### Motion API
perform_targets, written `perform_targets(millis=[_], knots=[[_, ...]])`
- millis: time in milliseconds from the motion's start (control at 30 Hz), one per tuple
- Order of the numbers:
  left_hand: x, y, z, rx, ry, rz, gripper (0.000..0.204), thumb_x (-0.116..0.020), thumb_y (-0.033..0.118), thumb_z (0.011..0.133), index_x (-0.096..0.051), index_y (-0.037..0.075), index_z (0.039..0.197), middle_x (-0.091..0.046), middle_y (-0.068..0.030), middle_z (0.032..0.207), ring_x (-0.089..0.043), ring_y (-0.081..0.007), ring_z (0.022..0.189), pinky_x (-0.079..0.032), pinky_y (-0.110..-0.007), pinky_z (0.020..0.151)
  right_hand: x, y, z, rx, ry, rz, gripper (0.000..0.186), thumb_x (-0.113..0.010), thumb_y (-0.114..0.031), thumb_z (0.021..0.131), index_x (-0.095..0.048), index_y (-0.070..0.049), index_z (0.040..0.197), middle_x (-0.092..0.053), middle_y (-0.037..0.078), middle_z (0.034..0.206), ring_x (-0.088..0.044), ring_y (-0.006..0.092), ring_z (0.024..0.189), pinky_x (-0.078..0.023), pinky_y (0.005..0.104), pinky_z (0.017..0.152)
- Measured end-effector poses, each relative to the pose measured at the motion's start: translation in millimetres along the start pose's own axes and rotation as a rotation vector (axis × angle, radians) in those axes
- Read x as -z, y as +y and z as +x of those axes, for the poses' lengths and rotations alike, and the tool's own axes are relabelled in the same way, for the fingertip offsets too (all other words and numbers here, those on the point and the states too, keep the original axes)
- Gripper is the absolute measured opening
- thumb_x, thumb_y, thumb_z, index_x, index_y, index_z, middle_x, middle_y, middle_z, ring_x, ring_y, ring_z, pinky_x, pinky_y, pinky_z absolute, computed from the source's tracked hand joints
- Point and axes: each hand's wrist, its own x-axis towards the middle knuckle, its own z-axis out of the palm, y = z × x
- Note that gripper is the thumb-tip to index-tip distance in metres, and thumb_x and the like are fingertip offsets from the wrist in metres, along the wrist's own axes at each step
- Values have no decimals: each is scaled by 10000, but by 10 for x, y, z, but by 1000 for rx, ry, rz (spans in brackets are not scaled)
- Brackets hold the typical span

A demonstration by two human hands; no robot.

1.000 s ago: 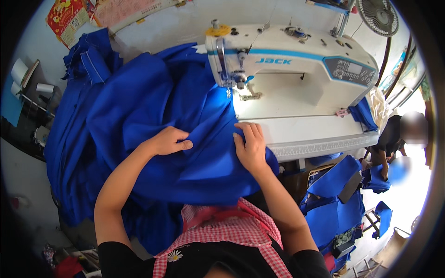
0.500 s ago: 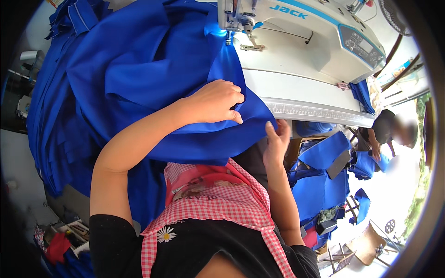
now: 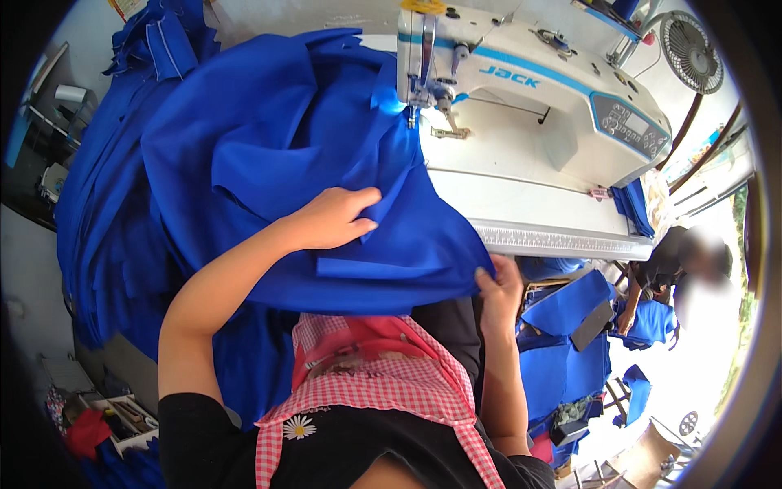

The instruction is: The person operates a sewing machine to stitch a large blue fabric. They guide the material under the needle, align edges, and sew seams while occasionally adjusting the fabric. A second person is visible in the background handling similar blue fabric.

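A large piece of blue fabric (image 3: 269,183) spreads across the sewing table, and its front edge hangs over my lap. Its right side runs up under the needle area of a white sewing machine (image 3: 505,77). My left hand (image 3: 332,220) lies on the middle of the cloth, fingers curled and thumb bent around a gathered fold. At the near right corner of the cloth, my right hand (image 3: 501,289) pinches the edge between thumb and fingers; its fingertips are slightly blurred. A small lamp lights the cloth beside the needle.
A metal ruler strip (image 3: 562,241) lines the table's front edge. More blue cloth (image 3: 98,244) hangs in a pile at the left. Cut blue pieces (image 3: 562,359) lie at the right, near another person (image 3: 652,277). A fan (image 3: 691,50) stands at the far right.
My left hand has drawn leftward across the cloth. My right hand has closed on the fabric's corner, and the near cloth is spread flatter. The view has tilted, showing more of the machine.
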Motion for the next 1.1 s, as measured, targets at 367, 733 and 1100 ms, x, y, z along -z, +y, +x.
perform_targets(millis=[367,733,1100], knots=[[144,-250,-14,133,307,-308,406,-671,356,895,-568,-37,895,-558,-150,685,-503,-167,605,-443,-329,589,-1124,-444,862,990,-411,-874,507,-675,-222,835,-528,19,1257,-523,176,1329,-489,325,1235,-395,436,1041],[343,-2,283,-134,30,-133,235,-629,125,887,-600,-48,1044,-511,-180,1383,-564,-328,1190,-465,-357,969,-991,-540,865,1027,-740,-1168,727,-620,-445,840,-468,56,1345,-426,182,1452,-342,292,1390,-256,453,1145],[331,-92,750,-116,-90,147,207,-614,160,861,-630,11,1004,-551,-106,1351,-602,-297,1096,-501,-386,866,-1625,-363,947,786,-513,-1172,439,-555,-340,882,-620,1,1150,-589,200,1226,-450,339,1270,-226,481,1150]])
